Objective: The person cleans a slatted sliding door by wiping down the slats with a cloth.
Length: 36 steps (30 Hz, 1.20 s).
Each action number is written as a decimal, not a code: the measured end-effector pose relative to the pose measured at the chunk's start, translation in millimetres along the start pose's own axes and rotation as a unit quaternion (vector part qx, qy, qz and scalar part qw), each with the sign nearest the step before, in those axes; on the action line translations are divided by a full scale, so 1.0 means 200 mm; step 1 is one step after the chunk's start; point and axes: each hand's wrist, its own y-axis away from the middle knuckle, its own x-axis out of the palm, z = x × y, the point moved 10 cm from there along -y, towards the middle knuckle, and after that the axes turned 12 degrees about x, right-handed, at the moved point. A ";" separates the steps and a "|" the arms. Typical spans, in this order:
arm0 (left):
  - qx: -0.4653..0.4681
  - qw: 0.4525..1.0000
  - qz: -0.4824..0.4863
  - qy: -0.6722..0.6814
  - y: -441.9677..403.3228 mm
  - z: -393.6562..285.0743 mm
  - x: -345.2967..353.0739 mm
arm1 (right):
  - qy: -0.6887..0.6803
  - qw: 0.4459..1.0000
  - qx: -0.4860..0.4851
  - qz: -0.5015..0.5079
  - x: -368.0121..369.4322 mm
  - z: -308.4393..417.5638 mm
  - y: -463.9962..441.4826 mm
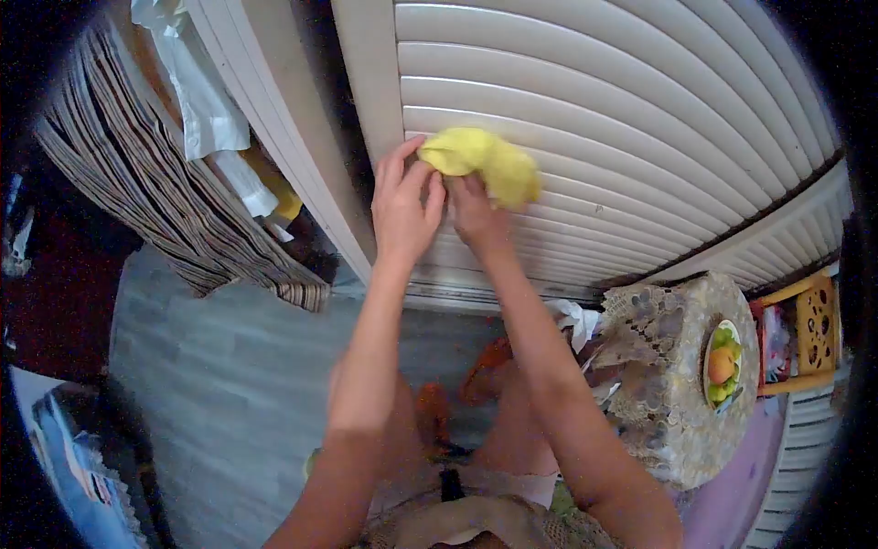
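Note:
A yellow cloth is bunched against the white louvered door. My right hand is closed on the cloth from below, with its fingertips partly hidden behind the folds. Close beside it, my left hand rests on the flat upright border of the door, fingers apart. Its fingertips reach the left edge of the cloth, and I see nothing held in it.
Left of the door frame hang a striped cloth and white garments. At right, a round table with a lace tablecloth bears a plate of fruit. A wooden rack stands beyond it. Grey flooring lies below.

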 end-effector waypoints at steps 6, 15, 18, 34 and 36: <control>-0.049 0.998 -0.012 0.021 0.04 0.11 -0.03 | 0.003 0.952 0.181 0.246 0.19 -0.22 -0.04; -0.059 0.998 -0.012 0.034 0.04 0.10 0.03 | 0.057 0.995 -0.001 -0.084 -0.12 0.05 -0.10; -0.055 0.998 -0.005 0.023 0.04 0.09 0.03 | 0.055 0.998 0.002 0.005 0.11 -0.04 -0.04; -0.068 0.996 -0.042 -0.040 0.07 0.14 -0.06 | -0.107 0.989 -0.031 0.094 0.05 0.23 -0.13; -0.103 0.993 -0.048 -0.018 0.07 0.17 -0.07 | -0.060 0.997 -0.050 0.019 -0.04 0.23 -0.15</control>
